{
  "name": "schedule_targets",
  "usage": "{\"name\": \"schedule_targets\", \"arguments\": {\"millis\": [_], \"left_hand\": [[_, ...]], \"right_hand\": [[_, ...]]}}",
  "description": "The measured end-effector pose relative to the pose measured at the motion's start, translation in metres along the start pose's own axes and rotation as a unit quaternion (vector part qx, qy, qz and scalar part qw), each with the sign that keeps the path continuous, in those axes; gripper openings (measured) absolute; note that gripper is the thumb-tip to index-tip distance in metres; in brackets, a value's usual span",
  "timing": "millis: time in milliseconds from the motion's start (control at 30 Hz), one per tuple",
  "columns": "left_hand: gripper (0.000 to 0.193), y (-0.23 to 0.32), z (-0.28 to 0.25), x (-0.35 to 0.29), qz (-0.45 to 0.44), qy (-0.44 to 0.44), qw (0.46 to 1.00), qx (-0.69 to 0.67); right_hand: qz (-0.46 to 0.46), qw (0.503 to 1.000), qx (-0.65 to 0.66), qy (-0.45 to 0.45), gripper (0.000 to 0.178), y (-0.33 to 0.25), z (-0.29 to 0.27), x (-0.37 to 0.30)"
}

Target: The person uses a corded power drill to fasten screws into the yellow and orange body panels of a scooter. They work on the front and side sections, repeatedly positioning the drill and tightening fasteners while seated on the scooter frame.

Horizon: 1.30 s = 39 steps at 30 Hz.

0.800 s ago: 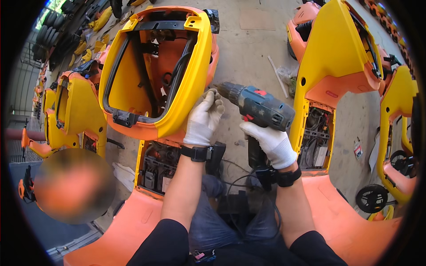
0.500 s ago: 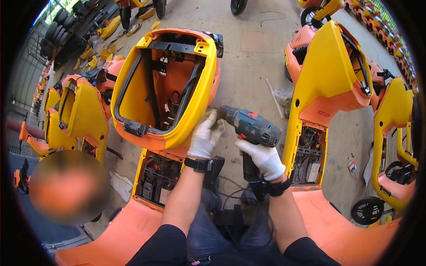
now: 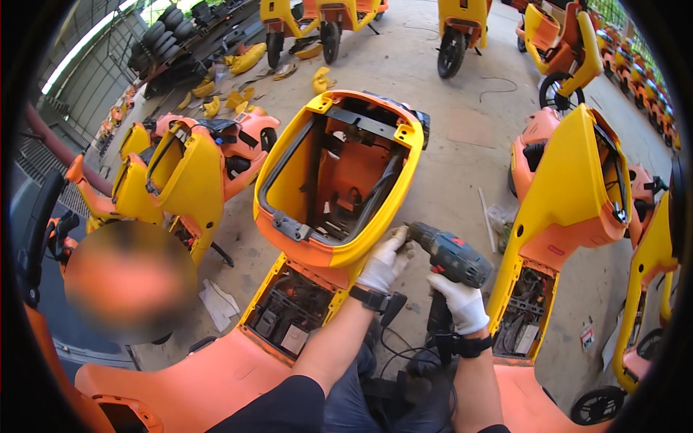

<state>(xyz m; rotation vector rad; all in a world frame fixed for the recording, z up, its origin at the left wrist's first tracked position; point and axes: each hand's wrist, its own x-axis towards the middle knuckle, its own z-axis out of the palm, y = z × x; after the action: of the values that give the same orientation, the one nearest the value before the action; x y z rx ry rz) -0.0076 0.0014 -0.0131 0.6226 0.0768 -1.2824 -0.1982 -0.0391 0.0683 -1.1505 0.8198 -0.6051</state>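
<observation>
My right hand (image 3: 462, 303), in a white glove, is wrapped round the grip of a dark blue cordless drill (image 3: 456, 258). The drill points up and left, its chuck (image 3: 420, 232) beside the right edge of a yellow and orange scooter body shell (image 3: 289, 173). My left hand (image 3: 382, 265), gloved too, has its fingers bent together at the front of the chuck. Whatever they pinch there is too small to make out. Through the shell's open top show black trim and loose wires inside. Below it lies an open compartment (image 3: 292, 307) with electrical parts.
Another stripped scooter body (image 3: 556, 180) stands close on my right. More yellow scooters (image 3: 184, 169) are on the left, with others (image 3: 462, 32) farther back. Loose yellow panels (image 3: 245, 59) and stacked tyres (image 3: 162, 32) lie at far left. Black cables (image 3: 404, 346) hang near my legs.
The head view has swung up and left, so the scene sits lower and farther right. Both hands stay at the drill beside the shell, with little change in their grip.
</observation>
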Motion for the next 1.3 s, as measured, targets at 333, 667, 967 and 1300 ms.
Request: {"name": "schedule_targets", "arguments": {"millis": [333, 667, 967, 1300], "left_hand": [[0.014, 0.002, -0.003, 0.002, 0.0, -0.011, 0.999, -0.031], [0.01, 0.001, 0.005, -0.001, 0.023, 0.039, 0.998, 0.033], [0.012, 0.001, -0.001, -0.001, 0.027, -0.001, 0.999, 0.038], [0.016, -0.003, -0.002, 0.003, 0.039, 0.036, 0.999, 0.011]], "right_hand": [[0.018, 1.0, 0.006, 0.002, 0.015, -0.007, 0.005, -0.001], [0.012, 0.999, -0.042, -0.004, 0.009, -0.001, 0.004, 0.003], [0.011, 0.999, -0.034, 0.002, 0.01, -0.003, 0.007, 0.001], [0.039, 0.999, -0.023, 0.019, 0.012, -0.009, 0.006, -0.001]]}}
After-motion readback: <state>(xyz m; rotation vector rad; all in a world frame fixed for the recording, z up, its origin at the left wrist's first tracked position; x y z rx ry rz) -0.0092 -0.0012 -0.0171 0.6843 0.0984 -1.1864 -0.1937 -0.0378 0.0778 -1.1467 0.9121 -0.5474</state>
